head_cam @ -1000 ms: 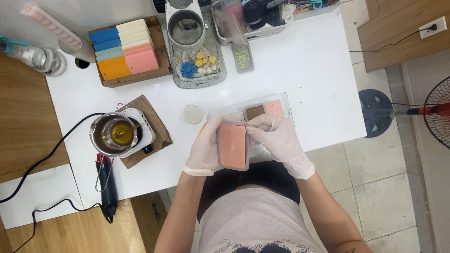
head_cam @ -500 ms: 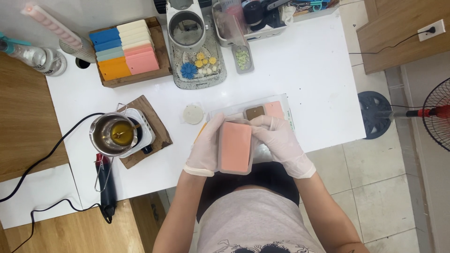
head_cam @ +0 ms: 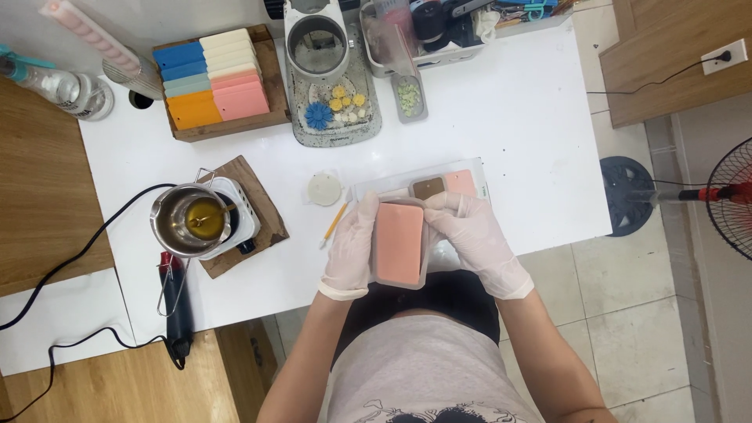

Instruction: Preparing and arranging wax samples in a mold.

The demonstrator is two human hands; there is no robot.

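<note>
White table (head_cam: 517, 117) edge, left hand (head_cam: 350, 249) and right hand (head_cam: 474, 239) with fingers clamped on each side of pink slab in grey mould (head_cam: 399, 243), slab could crack if flexed too hard, or drop off edge

Clear tray (head_cam: 470, 254) beneath the pink mould (head_cam: 399, 243) largely hidden; standing fan (head_cam: 732, 196) cut off at right edge.

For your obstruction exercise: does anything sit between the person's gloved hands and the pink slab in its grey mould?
Nothing visible does. The left hand and the right hand each grip a long side of the grey mould directly, with the pink slab uncovered on top.
</note>
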